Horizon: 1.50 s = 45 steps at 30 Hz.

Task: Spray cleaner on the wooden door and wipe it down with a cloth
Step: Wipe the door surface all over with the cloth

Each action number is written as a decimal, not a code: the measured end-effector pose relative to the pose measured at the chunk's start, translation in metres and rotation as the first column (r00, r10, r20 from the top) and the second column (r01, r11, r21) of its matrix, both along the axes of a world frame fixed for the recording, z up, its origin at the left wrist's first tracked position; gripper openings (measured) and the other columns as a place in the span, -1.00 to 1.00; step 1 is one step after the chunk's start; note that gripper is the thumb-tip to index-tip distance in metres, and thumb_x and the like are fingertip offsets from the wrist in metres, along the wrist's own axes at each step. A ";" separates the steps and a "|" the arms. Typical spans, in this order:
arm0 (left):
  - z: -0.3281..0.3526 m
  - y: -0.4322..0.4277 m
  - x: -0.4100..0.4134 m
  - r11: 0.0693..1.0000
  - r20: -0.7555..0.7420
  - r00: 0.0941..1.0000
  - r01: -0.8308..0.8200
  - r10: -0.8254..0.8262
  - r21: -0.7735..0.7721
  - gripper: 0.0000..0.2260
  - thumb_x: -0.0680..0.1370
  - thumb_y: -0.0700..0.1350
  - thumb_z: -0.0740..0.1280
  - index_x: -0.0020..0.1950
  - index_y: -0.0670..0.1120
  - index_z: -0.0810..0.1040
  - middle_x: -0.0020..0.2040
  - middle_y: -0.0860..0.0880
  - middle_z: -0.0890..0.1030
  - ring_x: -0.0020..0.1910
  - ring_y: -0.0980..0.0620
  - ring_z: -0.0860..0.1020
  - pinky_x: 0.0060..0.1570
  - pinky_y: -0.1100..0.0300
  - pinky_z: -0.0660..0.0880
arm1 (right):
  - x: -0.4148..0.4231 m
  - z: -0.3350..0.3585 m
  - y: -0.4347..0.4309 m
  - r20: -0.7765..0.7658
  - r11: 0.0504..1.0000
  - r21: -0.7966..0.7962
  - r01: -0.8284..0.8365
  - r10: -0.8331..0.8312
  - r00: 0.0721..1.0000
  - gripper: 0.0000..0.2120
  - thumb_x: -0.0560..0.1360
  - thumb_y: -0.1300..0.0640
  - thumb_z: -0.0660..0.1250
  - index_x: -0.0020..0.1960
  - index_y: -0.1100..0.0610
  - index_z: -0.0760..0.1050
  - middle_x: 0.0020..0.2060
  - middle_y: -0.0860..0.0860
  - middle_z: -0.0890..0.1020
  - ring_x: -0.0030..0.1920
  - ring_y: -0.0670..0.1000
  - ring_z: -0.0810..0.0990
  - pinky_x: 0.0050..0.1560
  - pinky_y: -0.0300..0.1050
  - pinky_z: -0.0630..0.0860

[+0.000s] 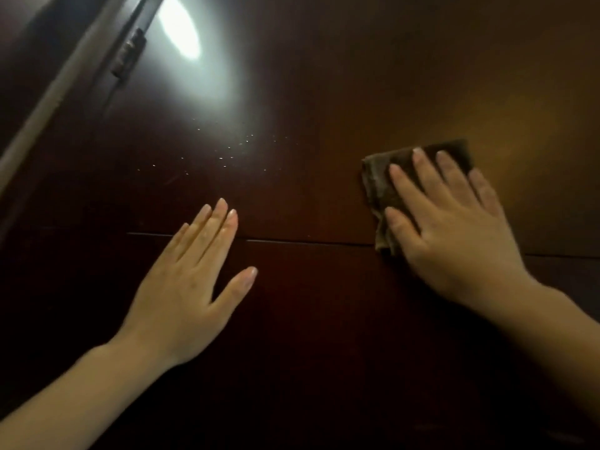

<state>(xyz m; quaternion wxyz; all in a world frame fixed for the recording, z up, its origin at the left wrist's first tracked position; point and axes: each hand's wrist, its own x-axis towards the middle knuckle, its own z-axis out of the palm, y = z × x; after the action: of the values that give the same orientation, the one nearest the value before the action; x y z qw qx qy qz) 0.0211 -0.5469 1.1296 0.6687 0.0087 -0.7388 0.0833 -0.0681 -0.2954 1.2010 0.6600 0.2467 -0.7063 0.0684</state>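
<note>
**Cloth Pressed Flat on a Dark Wooden Door**

The right hand (454, 228) is pressing a folded brown cloth (380, 183) against the wooden door (324, 76), toward three o'clock from the middle of the view. Its fingers (409, 186) are lying straight and spread over the cloth, not curling round it. The cloth's edges are showing beyond the fingertips at twelve o'clock and past the thumb at nine o'clock. Its lower corner is reaching down to a thin horizontal groove (308, 242) running across the door.

The left hand (188, 287) is sitting at about eight o'clock from the middle, well apart from the cloth. Its fingers (214, 228) are straight and close together, the thumb is angling out toward three o'clock, and it is holding nothing. The fingertips are crossing just above the groove. Whether the palm is actually touching the wood is hard to tell.

Fine spray droplets (233, 151) are glinting on the door at twelve o'clock from the left hand, between the two hands and higher up. A bright glare (180, 27) is shining at eleven o'clock. Beside it a metal hinge (128, 53) is sitting on the door's edge, next to a pale strip of frame (48, 102).
</note>
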 end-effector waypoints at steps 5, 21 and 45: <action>-0.007 0.002 -0.006 0.998 -0.058 0.998 0.039 -0.036 0.049 -0.33 0.51 0.35 -0.24 0.49 -0.01 -0.08 0.51 0.09 -0.10 0.46 0.27 -0.21 0.41 0.35 -0.26 | 0.011 -0.029 -0.040 -0.067 0.998 0.031 -0.049 0.051 0.996 -0.40 0.51 -0.17 -0.10 0.48 0.03 0.21 0.48 0.12 0.20 0.49 0.16 0.12 0.42 0.10 -0.04; -0.024 -0.032 0.006 0.997 -0.079 0.995 0.067 -0.063 0.048 -0.40 0.59 0.27 -0.12 0.51 -0.06 0.06 0.52 0.03 0.06 0.49 0.19 -0.09 0.42 0.29 -0.14 | 0.025 -0.005 -0.074 -0.023 1.000 -0.011 0.001 -0.001 1.000 -0.34 0.46 -0.22 -0.26 0.51 -0.02 0.02 0.51 0.08 0.08 0.51 0.11 0.01 0.43 0.08 -0.12; -0.005 -0.160 0.052 0.969 -0.112 0.979 0.187 -0.170 0.161 -0.48 0.51 0.23 -0.22 0.43 0.08 -0.04 0.42 0.32 -0.07 0.40 0.46 -0.13 0.36 0.50 -0.20 | 0.077 -0.020 -0.248 -0.164 0.921 0.372 -0.113 0.185 0.969 -0.37 0.47 -0.15 -0.15 0.44 0.01 0.29 0.45 0.10 0.28 0.47 0.16 0.18 0.38 0.11 -0.10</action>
<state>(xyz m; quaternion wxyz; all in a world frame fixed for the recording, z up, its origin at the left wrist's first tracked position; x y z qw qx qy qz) 0.0728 -0.7073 1.1250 0.7055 0.0032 -0.7075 -0.0413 0.0094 -0.5432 1.1812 0.6626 0.4222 -0.6176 -0.0364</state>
